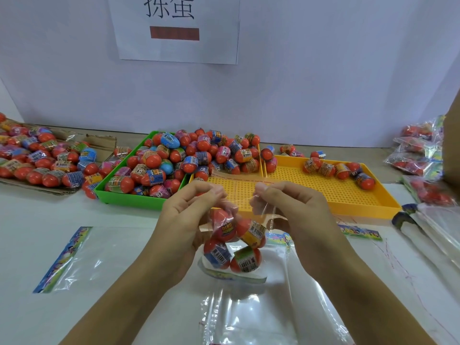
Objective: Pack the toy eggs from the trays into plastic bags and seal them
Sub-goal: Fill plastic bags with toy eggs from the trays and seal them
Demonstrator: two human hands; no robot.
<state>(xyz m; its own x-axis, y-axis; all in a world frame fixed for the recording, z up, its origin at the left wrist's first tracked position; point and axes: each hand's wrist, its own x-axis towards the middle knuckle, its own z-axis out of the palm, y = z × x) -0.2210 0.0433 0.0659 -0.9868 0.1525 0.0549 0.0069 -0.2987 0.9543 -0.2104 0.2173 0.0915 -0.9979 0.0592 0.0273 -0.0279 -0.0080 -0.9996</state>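
Nearest, flat on the white table (37,212): empty clear bags (251,317), 1 under the forearms and a spare bag (72,257) with a printed header off to the left. Just above these, held off the table between both hands: a filled bag (232,242) with 4 toy eggs (245,260) showing through the film. Left hand (184,220) with fingers curled, thumb and fingertips pinching the film at the bag's mouth; right hand (291,215) likewise curled and pinching the opposite side of the mouth, with a thin strip of film stretched between the 2. Looks like the sealing step: eggs loaded, flap (239,176) standing up behind the fingers, probably with adhesive exposed or about to be. Next move likely calls for folding that flap down square over the mouth and pressing along it without letting the eggs roll out or the film wrinkle. Room for that directly below, on the bags lying there. Just beyond the hands, the near edge of the yellow tray (348,195), mostly bare mesh with a few eggs at the back; touching its left side, the green tray (129,197) heaped high, some eggs close to the rim and liable to spill if knocked. Further left, loose eggs on cardboard (49,191); far right, sealed packs (418,155) stacked near the wall
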